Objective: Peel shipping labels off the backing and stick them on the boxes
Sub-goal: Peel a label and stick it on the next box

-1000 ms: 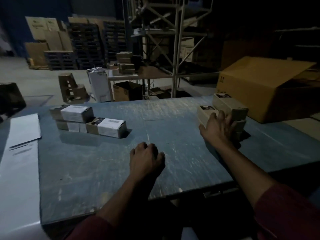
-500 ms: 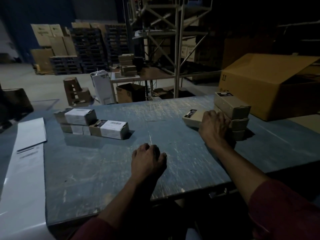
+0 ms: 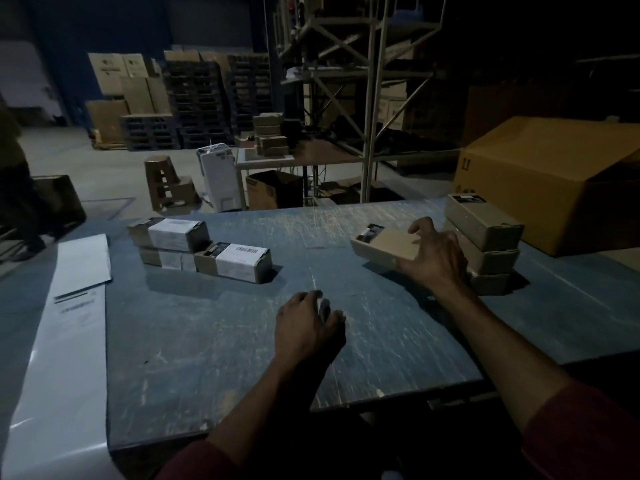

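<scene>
The right hand (image 3: 437, 258) has its fingers curled over the near end of a bare box (image 3: 386, 247), long axis running away leftward, toward the loosely curled, empty left hand (image 3: 306, 327).

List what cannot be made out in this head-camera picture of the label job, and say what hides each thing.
- Left hand: whether its curled fingers hold anything; its back hides them.
- Label print on the front labelled box: too small and dim.
- Lower boxes of the right stack: partly behind the right hand, which holds the unlabelled box.
- Label sheet: cut off by the left edge.
</scene>
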The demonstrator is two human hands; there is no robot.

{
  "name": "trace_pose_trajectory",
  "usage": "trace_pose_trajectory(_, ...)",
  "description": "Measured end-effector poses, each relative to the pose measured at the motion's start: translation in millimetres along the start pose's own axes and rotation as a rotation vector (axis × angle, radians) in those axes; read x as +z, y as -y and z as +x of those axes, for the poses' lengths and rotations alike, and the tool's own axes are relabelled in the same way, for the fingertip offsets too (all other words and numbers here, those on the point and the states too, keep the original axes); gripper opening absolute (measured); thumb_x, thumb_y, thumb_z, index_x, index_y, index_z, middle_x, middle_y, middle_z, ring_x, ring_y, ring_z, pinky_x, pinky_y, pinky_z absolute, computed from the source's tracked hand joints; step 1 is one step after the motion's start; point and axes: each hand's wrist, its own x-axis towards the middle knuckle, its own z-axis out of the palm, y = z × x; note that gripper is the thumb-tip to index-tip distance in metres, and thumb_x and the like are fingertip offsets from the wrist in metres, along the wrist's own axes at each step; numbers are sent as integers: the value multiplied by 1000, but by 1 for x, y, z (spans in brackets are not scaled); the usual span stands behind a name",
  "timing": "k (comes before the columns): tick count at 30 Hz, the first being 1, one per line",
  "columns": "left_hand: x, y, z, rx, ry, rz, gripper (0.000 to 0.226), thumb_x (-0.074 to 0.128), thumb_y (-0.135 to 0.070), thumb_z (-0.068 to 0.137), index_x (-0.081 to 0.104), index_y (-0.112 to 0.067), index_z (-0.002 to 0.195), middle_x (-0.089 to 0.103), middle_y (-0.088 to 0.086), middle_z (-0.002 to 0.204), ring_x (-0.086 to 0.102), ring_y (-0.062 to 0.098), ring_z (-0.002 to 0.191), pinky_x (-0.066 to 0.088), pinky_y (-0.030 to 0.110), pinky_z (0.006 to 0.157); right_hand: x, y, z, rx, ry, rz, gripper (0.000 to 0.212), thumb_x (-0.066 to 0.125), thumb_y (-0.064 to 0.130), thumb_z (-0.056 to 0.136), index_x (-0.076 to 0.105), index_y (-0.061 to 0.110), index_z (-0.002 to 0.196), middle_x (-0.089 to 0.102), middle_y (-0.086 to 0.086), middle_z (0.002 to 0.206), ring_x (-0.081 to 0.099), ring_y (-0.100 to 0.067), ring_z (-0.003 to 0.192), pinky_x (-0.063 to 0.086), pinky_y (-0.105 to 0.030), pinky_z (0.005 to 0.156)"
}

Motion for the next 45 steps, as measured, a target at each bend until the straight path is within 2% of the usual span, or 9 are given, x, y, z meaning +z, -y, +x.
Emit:
trace_pose_trajectory(3, -20, 2, 2, -134, -51, -416, 62, 74, -39, 90, 50, -28, 146, 57, 4, 139, 59, 23, 128, 51, 34, 99, -1, 26, -22, -109, 14, 187, 72, 94, 41, 69, 45, 38, 121, 63, 0, 120, 55, -25, 113, 50, -38, 82)
trace_pose_trajectory(8, -87, 23, -8, -119, -388, -424, 59, 74, -19, 91, 50, -27, 144, 59, 0, 133, 56, 17, 119, 51, 38, 96, 16, 82, -57, -348, 219, 403, 74, 100, 37, 59, 52, 39, 115, 65, 3, 120, 63, -15, 109, 58, -38, 81)
trace_pose_trajectory(16, -160, 88, -62, -218, -180, -174, 51, 63, -30, 65, 73, -30, 115, 72, 1, 110, 69, 17, 99, 58, 37, 88, 64, 148, -83, -479, 526, 370, 61, 95, 47, 60, 65, 46, 113, 71, 6, 123, 65, -17, 114, 55, -34, 89)
trace_pose_trajectory(20, -184, 106, -71, -249, -105, -216, 39, 71, -32, 74, 74, -29, 112, 74, -5, 101, 73, 14, 95, 61, 33, 77, 71, 163, -81, -544, 690, 334, 50, 96, 25, 71, 68, 41, 110, 67, 10, 124, 61, -12, 119, 44, -12, 82)
trace_pose_trajectory(25, -215, 131, -64, -256, -142, -291, 27, 74, -9, 89, 76, -23, 112, 74, -2, 103, 73, 10, 83, 50, 17, 57, 61, 206, -81, -671, 701, 220, 60, 96, 40, 71, 68, 37, 124, 65, 9, 135, 58, -13, 128, 42, -24, 99)
trace_pose_trajectory(32, -287, 217, -41, -365, -400, -278, 23, 75, -5, 86, 76, -25, 96, 78, 9, 92, 68, 9, 66, 50, 20, 57, 76, 317, -100, -747, 798, 383, 41, 84, 34, 88, 71, 27, 125, 65, 13, 121, 58, 7, 104, 47, -11, 90)
trace_pose_trajectory(36, -313, 275, -25, -476, -491, -138, 25, 74, -20, 83, 75, -26, 107, 78, 3, 102, 74, 21, 96, 56, 31, 87, 119, 382, -86, -681, 844, 369, 37, 82, 30, 90, 71, 23, 124, 75, 5, 116, 68, -8, 101, 56, -25, 82)
trace_pose_trajectory(40, -301, 299, -18, -448, -160, 255, 58, 63, -63, 91, 57, -34, 141, 58, -3, 147, 52, 25, 137, 39, 52, 115, 169, 421, -81, -703, 811, 281, 41, 77, 28, 94, 68, 23, 133, 72, -2, 129, 67, -16, 110, 49, -25, 87)
trace_pose_trajectory(45, -293, 291, -38, -333, 132, 489, 56, 39, -77, 93, 61, -35, 123, 55, -8, 142, 40, 26, 145, 23, 65, 111, 195, 438, -92, -774, 848, 182, 48, 77, 27, 93, 65, 23, 139, 65, -2, 143, 63, -20, 127, 50, -34, 109)
